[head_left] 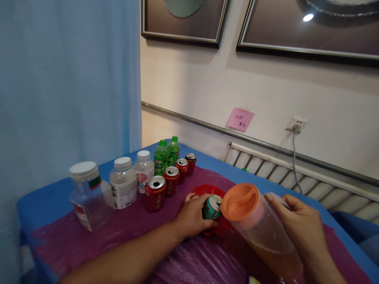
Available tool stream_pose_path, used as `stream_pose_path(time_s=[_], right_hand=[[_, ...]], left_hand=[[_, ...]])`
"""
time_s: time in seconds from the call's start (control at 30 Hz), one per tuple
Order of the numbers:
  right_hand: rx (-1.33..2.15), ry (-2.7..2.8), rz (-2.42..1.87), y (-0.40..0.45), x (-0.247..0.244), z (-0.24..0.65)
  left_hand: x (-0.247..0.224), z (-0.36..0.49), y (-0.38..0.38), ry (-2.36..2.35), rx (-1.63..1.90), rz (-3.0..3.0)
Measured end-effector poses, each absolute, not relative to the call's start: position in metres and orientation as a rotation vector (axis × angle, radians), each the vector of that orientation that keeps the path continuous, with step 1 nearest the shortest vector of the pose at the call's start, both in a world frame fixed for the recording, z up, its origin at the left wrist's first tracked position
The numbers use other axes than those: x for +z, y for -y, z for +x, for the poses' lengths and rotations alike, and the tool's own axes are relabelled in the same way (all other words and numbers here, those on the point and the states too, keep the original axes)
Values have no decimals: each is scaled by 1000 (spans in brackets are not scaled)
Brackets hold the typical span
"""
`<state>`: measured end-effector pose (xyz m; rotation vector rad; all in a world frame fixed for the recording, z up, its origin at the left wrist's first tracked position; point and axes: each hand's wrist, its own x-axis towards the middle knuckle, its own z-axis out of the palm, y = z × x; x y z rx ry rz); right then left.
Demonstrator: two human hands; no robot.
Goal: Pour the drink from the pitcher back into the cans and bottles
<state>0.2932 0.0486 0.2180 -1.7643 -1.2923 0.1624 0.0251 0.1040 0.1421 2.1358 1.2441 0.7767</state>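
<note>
The left hand (195, 211) is clasping the green can (211, 213) between fingers and thumb, the can sitting at that grip's right side, over the red dish (220, 229); whether it is resting in there, I can't tell. The right hand (303, 225) is gripping the clear pitcher (266, 232) by its handle, and the pitcher's long axis is slanting up and leftward past that grip, its orange lid (240, 201) facing the can's top. Lid and can rim are sitting side by side, possibly touching. The liquid (276, 256) is pooling below the right grip, toward the pitcher's base, well short of the lid.
</note>
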Motion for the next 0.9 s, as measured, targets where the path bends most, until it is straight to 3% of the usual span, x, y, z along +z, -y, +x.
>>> stream_pose_path(time_s=[0.9], right_hand=[[202,1253,-1773,-52,213,294]], left_hand=[[140,25,-104,-1254,805,2124]])
